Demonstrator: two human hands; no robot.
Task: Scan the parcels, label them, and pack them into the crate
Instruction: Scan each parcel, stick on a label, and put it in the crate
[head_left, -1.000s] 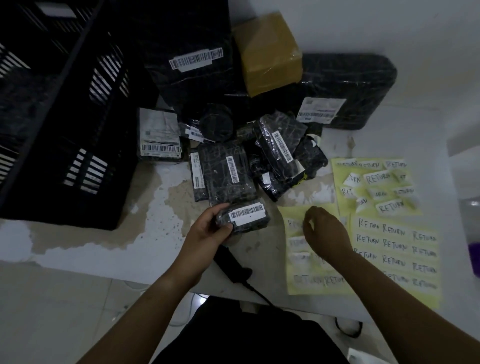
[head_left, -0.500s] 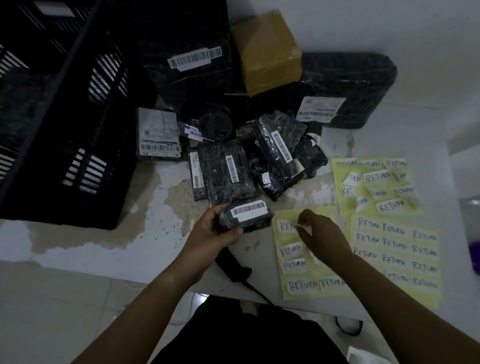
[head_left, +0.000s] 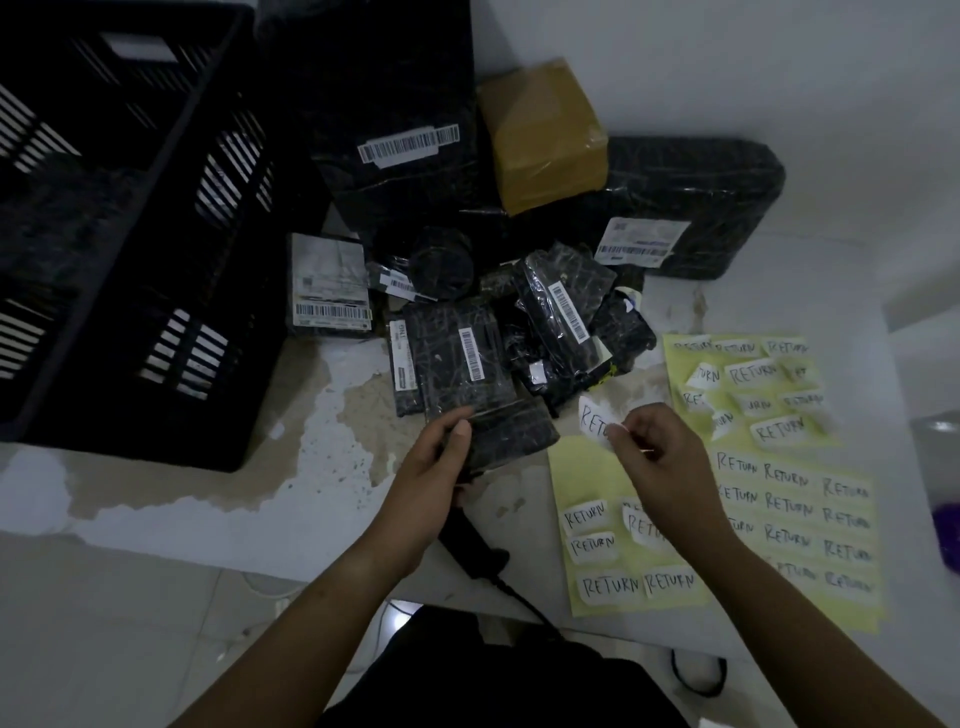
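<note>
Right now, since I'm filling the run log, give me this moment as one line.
left hand: holds small black parcel | right hand: pinches peeled RETURN sticker | sticker: not yet on parcel

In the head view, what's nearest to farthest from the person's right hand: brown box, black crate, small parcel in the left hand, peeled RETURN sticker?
1. peeled RETURN sticker: pinched by the right hand itself.
2. small parcel: just to the left, gripped by the left hand.
3. brown box: at the back of the table.
4. black crate: far left.
</note>
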